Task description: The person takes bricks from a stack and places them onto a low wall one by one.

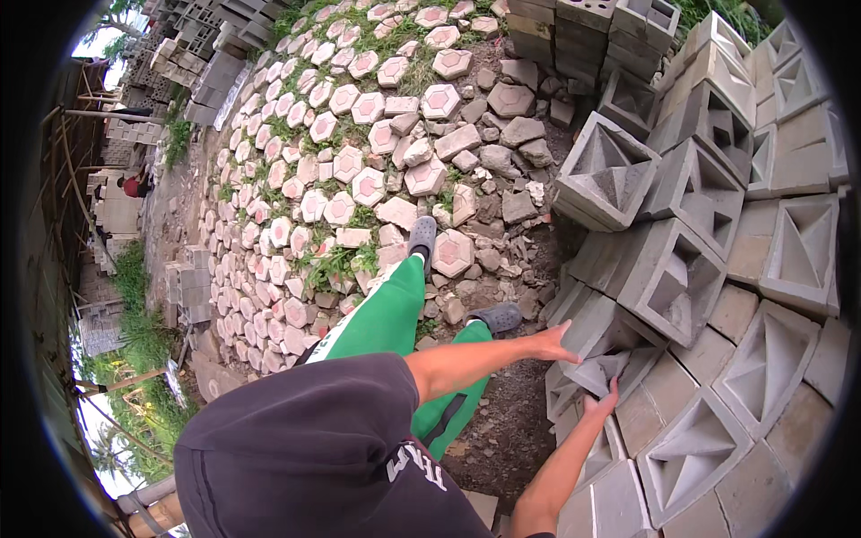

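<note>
My left hand (552, 343) is at the near side of a grey concrete ventilation block (592, 334) with slanting faces inside its square frame, its fingers and thumb bent round the edge. Lower down, my right hand (599, 403) takes hold of the same block at its lower rim, fingers partly hidden by the concrete. The block is tilted and rests against the stack at my right. Just above it sits another ventilation block (673, 280) with a pyramid-shaped recess.
More ventilation blocks (604, 170) are piled high along the right. Hexagonal pavers (368, 186) with pink centres lie over weedy ground at the left, with broken rubble (502, 161) near the stack. My feet in grey clogs (495, 317) stand close by. Further stacks (188, 282) stand far left.
</note>
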